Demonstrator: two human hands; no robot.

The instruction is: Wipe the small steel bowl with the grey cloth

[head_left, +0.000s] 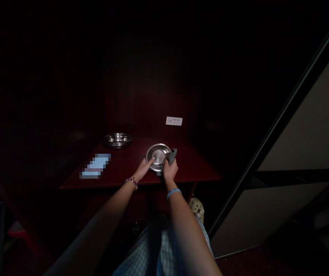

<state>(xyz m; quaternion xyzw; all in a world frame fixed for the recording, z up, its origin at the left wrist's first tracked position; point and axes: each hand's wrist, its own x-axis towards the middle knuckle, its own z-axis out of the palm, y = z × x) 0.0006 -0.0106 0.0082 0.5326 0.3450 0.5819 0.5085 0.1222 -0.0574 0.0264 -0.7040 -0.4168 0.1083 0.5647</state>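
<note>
Through the head camera I have the steel bowl at the middle of the scene, above the near part of a dark red desk top; I cannot tell whether its base touches the wood. It is tilted so that its hollow faces me. My left hand grips it at the near left rim, thumb laid over the inside and fingers underneath, mostly hidden. My right hand is closed on a grey cloth at the bowl's right rim; the cloth stands up past the fingers, and a bit of it shows below the near rim. I wear a beaded bracelet on the left wrist and a blue band on the right.

To the far left I see more steel bowls, apparently nested, though I cannot count them. Nearer on that side lies a pixelated light-blue item. A white socket panel sits on the back wall, and a pale shoe shows below the desk's right side.
</note>
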